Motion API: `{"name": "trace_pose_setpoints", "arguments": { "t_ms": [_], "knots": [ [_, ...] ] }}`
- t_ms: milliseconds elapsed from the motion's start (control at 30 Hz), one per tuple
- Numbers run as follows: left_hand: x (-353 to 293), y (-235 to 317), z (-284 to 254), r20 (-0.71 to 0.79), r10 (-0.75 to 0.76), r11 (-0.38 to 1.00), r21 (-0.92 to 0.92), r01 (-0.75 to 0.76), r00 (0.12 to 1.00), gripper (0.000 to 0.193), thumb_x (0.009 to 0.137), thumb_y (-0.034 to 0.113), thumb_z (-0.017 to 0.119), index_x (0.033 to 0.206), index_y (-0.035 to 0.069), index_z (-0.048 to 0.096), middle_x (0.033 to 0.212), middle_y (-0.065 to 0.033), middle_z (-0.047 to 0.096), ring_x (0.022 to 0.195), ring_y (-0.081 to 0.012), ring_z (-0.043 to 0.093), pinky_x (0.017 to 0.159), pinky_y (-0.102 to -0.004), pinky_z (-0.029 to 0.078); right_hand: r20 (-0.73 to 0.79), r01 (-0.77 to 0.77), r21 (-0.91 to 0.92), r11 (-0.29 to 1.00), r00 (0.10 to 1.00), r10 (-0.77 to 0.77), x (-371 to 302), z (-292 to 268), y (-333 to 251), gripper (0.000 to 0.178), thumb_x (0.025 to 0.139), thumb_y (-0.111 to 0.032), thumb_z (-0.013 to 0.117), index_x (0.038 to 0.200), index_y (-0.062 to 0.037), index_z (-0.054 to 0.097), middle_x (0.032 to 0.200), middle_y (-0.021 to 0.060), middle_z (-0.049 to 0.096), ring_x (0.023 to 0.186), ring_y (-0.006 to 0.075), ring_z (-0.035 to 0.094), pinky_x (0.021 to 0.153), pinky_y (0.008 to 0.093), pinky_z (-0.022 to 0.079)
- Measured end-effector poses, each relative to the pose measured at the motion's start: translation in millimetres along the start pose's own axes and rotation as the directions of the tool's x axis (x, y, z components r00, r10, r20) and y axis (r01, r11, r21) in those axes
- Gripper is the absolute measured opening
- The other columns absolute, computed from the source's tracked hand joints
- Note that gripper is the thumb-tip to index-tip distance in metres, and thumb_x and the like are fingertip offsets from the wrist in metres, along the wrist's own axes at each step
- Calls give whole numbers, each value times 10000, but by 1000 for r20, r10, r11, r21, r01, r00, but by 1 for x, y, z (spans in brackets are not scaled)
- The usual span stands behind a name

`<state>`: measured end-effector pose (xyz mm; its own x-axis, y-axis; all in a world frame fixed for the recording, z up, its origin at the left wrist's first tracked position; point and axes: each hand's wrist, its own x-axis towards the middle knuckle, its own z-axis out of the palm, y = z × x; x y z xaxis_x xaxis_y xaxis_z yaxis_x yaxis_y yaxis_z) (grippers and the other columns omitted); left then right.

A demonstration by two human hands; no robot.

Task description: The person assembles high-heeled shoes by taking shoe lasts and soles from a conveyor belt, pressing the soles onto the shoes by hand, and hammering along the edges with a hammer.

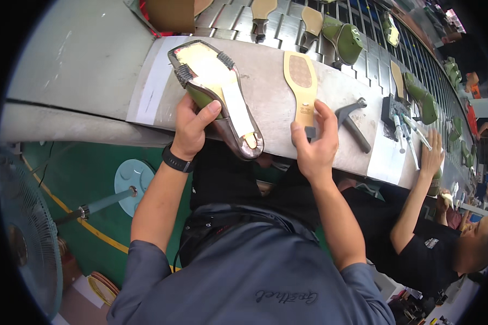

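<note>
Green floor [65, 168] below, pale counter [263, 70] above, slatted metal conveyor [230, 19] beyond it. Left hand [196, 119] is curled round a lasted green shoe [206, 65], bottom up and tilted over the counter's near edge. Right hand [317, 141], half spread, has thumb and fingers either side of the heel end of a tan outsole [300, 70], just right of the shoe; cannot tell how firm the contact is. Risks, by my reading: a light pinch could let the outsole twist or slip; a loosened left hand could drop the shoe off the edge; a wide swing right could knock the hammer [358, 135]. Containers: small black box [387, 111] beyond the hammer, slim pale-handled tools [409, 145] leaning at it, contents unclear. Co-worker's hand [431, 154] is near those tools.
</note>
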<state>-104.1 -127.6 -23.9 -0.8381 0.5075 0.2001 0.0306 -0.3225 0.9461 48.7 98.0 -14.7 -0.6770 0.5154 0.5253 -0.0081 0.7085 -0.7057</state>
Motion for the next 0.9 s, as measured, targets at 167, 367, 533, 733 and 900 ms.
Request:
{"name": "trace_pose_setpoints", "arguments": {
  "t_ms": [167,367,533,733,900],
  "knots": [
    [5,-5,4,-74,28,991,-128,-37,997,468,1026,273,694,1353,-41,579,1283,-102,676,1176,-172,626,1061,-334,464,120,-149,32,988,982,145,-35,-36,-4,153,907,-33,752,1050,-7,703,1517,355,499,1425,467,506,1118,453,437],
    [15,27,43,-226,3,993,-111,-29,974,417,1033,310,680,1257,-40,648,1175,-87,720,1065,-163,675,978,-328,518,379,-543,774,326,809,450,-127,-103,-21,280,1098,-182,525,1317,-8,511,1386,283,617,1216,326,664,1019,412,534],
    [19,41,72,-3,162,965,-208,-159,987,447,960,256,709,1273,-54,637,1192,-117,733,1078,-187,693,966,-336,531,754,-842,538,44,504,422,-128,-79,7,411,1098,-192,547,1409,75,550,1270,234,706,1121,311,731,1007,367,567],
    [22,45,82,240,79,984,-172,-38,968,728,937,386,704,1462,-66,480,1334,-202,663,1230,-294,666,1055,-418,533,683,-840,421,343,542,489,-120,-67,6,394,1051,-115,648,1387,81,584,1094,162,770,1051,222,743,974,360,580],
    [55,91,98,235,36,956,-290,34,971,469,1038,168,634,1431,-18,457,1345,-321,632,1238,-387,670,1049,-509,568,620,-800,538,266,590,518,-104,-64,0,330,1009,-125,683,1278,49,603,1123,213,748,1001,299,765,862,421,637]
  ]
}}
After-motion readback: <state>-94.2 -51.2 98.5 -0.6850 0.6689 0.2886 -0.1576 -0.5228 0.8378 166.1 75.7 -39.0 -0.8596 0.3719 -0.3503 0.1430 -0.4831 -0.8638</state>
